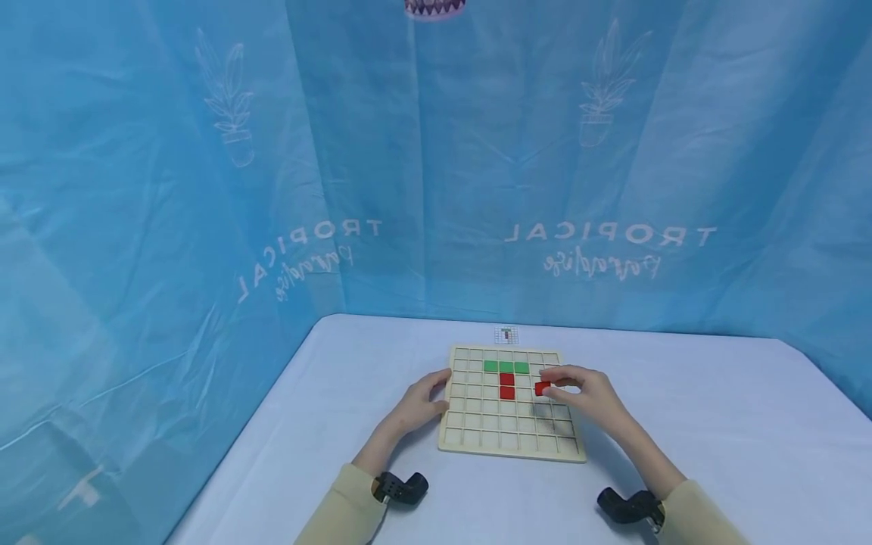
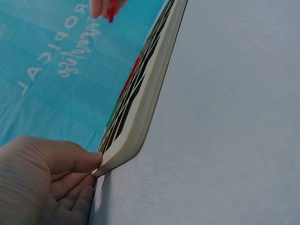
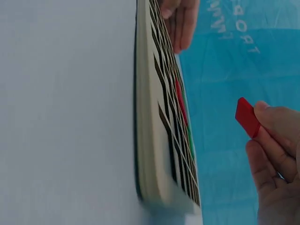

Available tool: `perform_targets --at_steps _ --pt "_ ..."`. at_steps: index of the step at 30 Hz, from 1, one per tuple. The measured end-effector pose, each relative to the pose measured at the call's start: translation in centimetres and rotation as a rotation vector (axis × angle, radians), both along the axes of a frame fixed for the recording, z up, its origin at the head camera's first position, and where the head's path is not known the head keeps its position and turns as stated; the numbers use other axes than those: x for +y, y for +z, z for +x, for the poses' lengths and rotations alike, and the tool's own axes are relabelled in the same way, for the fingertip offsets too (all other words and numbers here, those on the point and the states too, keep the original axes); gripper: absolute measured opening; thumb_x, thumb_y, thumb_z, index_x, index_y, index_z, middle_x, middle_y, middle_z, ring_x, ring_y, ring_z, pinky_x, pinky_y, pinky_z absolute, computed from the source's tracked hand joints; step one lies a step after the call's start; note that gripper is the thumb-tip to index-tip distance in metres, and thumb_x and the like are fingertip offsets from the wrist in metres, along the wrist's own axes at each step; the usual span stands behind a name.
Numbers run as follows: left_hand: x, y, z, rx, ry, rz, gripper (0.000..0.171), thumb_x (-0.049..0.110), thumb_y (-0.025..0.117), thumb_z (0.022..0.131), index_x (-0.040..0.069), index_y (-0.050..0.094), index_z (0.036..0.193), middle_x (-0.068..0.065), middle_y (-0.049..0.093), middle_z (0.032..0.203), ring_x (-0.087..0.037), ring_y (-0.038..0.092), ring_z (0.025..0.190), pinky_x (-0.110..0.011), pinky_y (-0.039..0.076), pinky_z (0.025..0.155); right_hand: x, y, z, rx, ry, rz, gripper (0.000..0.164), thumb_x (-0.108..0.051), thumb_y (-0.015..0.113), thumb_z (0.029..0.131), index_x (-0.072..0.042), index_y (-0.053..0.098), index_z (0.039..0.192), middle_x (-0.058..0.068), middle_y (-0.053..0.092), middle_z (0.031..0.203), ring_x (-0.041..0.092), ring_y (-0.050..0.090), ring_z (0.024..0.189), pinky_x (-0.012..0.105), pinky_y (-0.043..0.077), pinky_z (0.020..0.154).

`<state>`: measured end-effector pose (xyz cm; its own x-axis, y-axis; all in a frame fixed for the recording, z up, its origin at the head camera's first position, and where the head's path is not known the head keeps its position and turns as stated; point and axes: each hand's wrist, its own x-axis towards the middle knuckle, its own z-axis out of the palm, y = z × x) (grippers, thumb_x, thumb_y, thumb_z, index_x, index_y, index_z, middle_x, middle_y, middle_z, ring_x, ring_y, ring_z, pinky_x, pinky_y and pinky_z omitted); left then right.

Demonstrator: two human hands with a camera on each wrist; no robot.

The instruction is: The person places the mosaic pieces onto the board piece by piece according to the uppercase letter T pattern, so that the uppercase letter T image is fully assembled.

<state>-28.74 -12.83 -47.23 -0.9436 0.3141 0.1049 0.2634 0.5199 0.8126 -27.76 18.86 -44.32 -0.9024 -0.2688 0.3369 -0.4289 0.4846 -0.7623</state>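
Note:
A pale wooden grid board lies on the white table, with green square tiles in a row and red square tiles below their middle one. At the board's left edge, my left hand holds on with thumb and curled fingers; the left wrist view shows the thumb tip at the board's rim. Above the right part of the board, my right hand pinches a loose red square tile between thumb and fingers, raised off the grid.
A small printed card with a coloured T-shaped grid pattern lies behind the board. Blue printed curtains hang behind and to the left of the white table. Black wrist cameras sit at both cuffs.

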Motion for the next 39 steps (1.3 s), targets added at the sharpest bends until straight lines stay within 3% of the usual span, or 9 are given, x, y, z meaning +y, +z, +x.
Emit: perform_targets --at_steps 6,12,21,28,36,39 --pt "0.4 -0.1 -0.1 0.0 -0.009 -0.004 0.061 -0.001 0.058 0.084 -0.004 0.036 0.142 -0.018 0.04 0.143 -0.031 0.035 0.133 -0.042 0.03 0.11 -2.8 -0.6 -0.3 0.013 0.052 -0.048 0.034 -0.019 0.074 0.082 -0.003 0.068 0.112 0.01 0.067 0.111 0.025 0.063 0.099 0.041 0.054 0.086" --pt "0.6 0.0 -0.1 0.001 -0.006 -0.009 0.061 -0.001 0.058 0.085 -0.003 0.036 0.142 -0.017 0.04 0.143 -0.031 0.035 0.133 -0.042 0.03 0.11 -4.2 -1.8 -0.7 0.019 0.077 -0.083 0.032 -0.018 0.074 0.082 -0.005 0.069 0.111 0.007 0.067 0.109 0.026 0.064 0.098 0.043 0.054 0.085" --pt "0.6 0.0 0.0 0.003 -0.02 -0.008 0.061 -0.002 0.058 0.084 -0.004 0.036 0.142 -0.019 0.04 0.143 -0.032 0.035 0.133 -0.043 0.03 0.11 -4.5 -4.0 -0.6 0.021 0.025 0.057 0.029 -0.017 0.077 0.079 -0.015 0.072 0.107 -0.001 0.067 0.106 0.016 0.065 0.092 0.033 0.056 0.08" --pt "0.8 0.1 0.1 0.005 -0.027 0.008 0.061 -0.003 0.058 0.084 -0.006 0.036 0.141 -0.02 0.04 0.143 -0.033 0.035 0.133 -0.044 0.029 0.11 -4.2 -4.2 -0.3 0.14 0.062 0.139 0.029 -0.016 0.077 0.078 -0.014 0.072 0.107 -0.004 0.067 0.104 0.013 0.063 0.095 0.031 0.055 0.081" --pt "1.2 0.1 -0.1 -0.004 -0.017 -0.005 0.061 -0.002 0.058 0.085 -0.004 0.036 0.141 -0.018 0.04 0.143 -0.031 0.035 0.133 -0.043 0.03 0.11 -4.0 -4.4 -0.4 0.213 0.075 0.174 0.027 -0.015 0.077 0.079 -0.014 0.072 0.105 -0.005 0.067 0.102 0.014 0.061 0.096 0.03 0.055 0.079" --pt "1.2 0.0 -0.1 -0.005 -0.015 -0.002 0.061 -0.001 0.059 0.085 -0.003 0.037 0.141 -0.018 0.04 0.143 -0.031 0.035 0.133 -0.043 0.03 0.11 -3.9 -4.3 -0.3 0.189 0.059 0.151 0.026 -0.018 0.076 0.08 -0.014 0.072 0.106 -0.006 0.067 0.102 0.013 0.062 0.094 0.028 0.055 0.077"
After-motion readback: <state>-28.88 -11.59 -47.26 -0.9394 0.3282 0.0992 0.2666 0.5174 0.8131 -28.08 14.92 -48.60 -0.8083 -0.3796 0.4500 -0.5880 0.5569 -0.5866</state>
